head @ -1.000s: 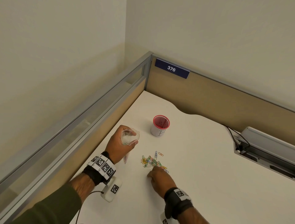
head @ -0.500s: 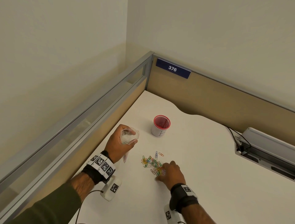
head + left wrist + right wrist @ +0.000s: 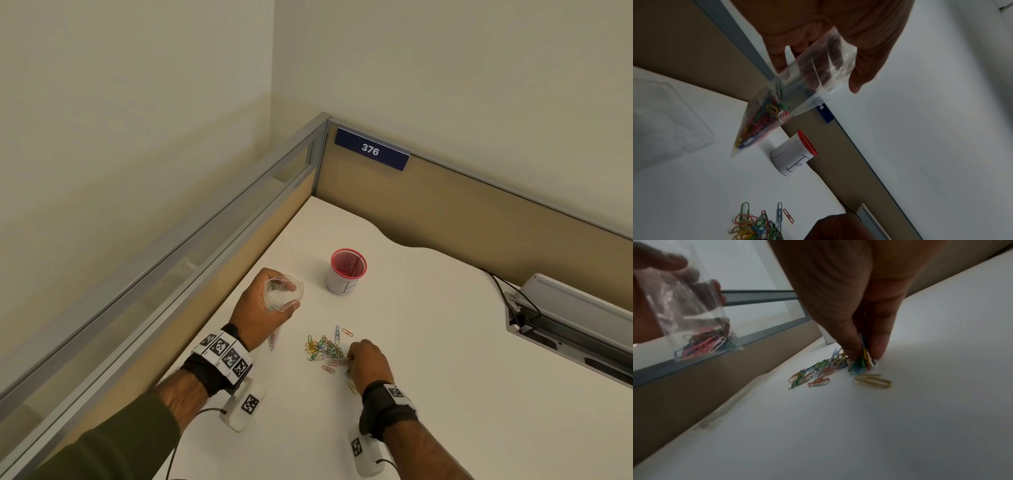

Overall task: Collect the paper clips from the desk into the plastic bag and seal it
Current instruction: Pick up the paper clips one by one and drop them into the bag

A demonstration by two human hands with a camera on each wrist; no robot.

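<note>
My left hand grips a small clear plastic bag above the desk, its mouth held wide and facing up. Several coloured paper clips lie in the bag's bottom. A loose pile of coloured paper clips lies on the white desk, right of the bag. My right hand is down at the pile's right edge, thumb and fingers pinching several clips against the desk. A yellow clip lies alone beside the fingertips. A blue clip and an orange one lie at the pile's far side.
A red-rimmed white cup marked with a letter stands behind the pile. Partition walls close the desk's left and far sides. A grey cable tray with wires sits at the right. A flat clear bag lies on the desk at the left.
My right hand slid from the pile's near side to its right edge and closed its fingers on several clips. The left hand and bag stayed in place.
</note>
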